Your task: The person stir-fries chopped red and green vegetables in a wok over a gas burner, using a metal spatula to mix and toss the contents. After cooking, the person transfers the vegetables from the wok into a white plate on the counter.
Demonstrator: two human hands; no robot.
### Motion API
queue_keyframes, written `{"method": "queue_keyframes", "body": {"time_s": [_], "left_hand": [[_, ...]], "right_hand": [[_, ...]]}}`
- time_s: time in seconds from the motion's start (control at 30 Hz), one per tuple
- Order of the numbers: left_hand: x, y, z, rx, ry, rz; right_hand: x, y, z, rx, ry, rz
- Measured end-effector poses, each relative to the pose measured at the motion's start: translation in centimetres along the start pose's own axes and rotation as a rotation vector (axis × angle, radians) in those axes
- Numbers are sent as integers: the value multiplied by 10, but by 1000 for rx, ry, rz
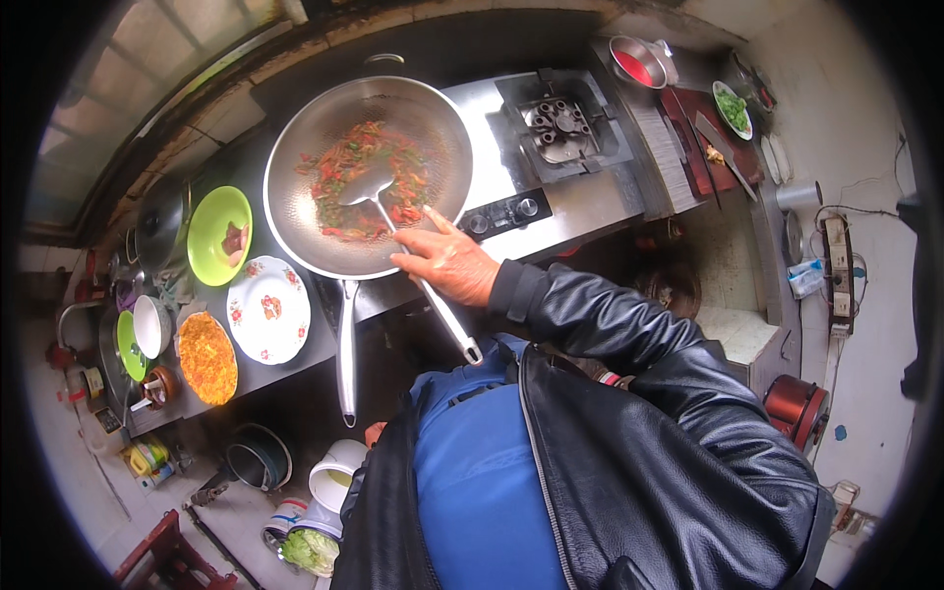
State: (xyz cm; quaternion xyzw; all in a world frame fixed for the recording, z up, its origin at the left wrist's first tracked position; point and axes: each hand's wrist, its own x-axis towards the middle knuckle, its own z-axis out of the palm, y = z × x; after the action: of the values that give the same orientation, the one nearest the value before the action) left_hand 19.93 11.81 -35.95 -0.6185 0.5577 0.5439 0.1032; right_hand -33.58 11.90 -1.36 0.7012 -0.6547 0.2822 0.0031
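A steel wok [442,133] sits on the left part of the stove, holding sliced red and green peppers [361,136] mixed with other strips. A metal wok spatula [446,317] has its blade on the food, and its handle slants over the rim. My right hand [457,265] lies across that handle in a loose hold, index finger stretched out. Beside my jacket, only a small part of my left hand [375,434] shows, below the wok's handle [347,354]; its fingers are hidden.
Left of the wok are a green bowl [199,236] with meat, a flowered plate [251,332] and a plate of orange-yellow food [208,361]. On the right are an unused burner [560,129], a cleaver-like knife [723,151] on a red board [697,110], and a plate of chopped greens [731,110].
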Motion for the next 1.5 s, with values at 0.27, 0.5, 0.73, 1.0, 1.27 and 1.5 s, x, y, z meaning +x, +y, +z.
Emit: {"method": "queue_keyframes", "body": {"time_s": [0.27, 0.5, 0.73, 1.0, 1.27, 1.5], "left_hand": [[-19, 43, 4, -51, 79, 60], [-112, 106, -25, -320, 167, -74], [-182, 148, -56, -476, 350, -88], [-180, 227, -97, -535, 341, 132], [-169, 302, -134, -481, 135, 308], [-156, 378, -125, -259, -268, 496]], "right_hand": [[-66, -1, -19, 138, 91, 54], [-102, 82, 9, -41, -210, 823], [-58, 129, 65, -177, -375, 851], [-75, 132, 81, -253, -377, 729], [-73, 9, -17, -55, -15, 526], [-24, -59, -23, 41, -208, 132]]}}
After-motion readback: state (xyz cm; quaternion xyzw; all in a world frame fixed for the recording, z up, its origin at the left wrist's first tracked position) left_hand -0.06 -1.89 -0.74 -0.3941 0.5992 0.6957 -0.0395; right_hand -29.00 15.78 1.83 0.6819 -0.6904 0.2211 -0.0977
